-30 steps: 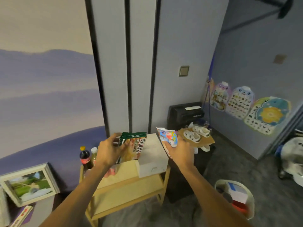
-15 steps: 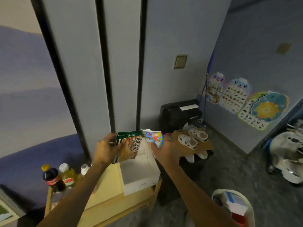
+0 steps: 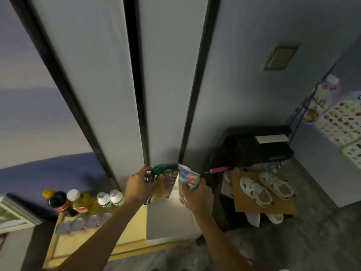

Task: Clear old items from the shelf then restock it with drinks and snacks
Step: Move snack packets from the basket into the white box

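2 bare hands hold 2 snack packets side by side at the centre of the frame, above the far end of a white box (image 3: pixel 170 222) that stands on the right end of the wooden shelf (image 3: pixel 132 239). The left hand (image 3: pixel 139 185) has its grip wrapped round a green snack packet (image 3: pixel 164 184), with its fingers curled onto the face of the packet. The right hand (image 3: pixel 197 194) closes its grip on the lower part of a blue-and-white snack packet (image 3: pixel 189 178), which touches the green one.

Against the frame 0.5 s earlier, both packets sit lower and nearer the box. The view has also drawn in on the shelf. A cola bottle (image 3: pixel 59 202), a yellow drink bottle (image 3: pixel 82 202) and 2 small white bottles (image 3: pixel 110 198) now stand in full view at lower left, behind a row of cans (image 3: pixel 78 224). The basket has left the lower right. White sandals (image 3: pixel 256 190) lie on a cardboard sheet (image 3: pixel 263 206) at right.
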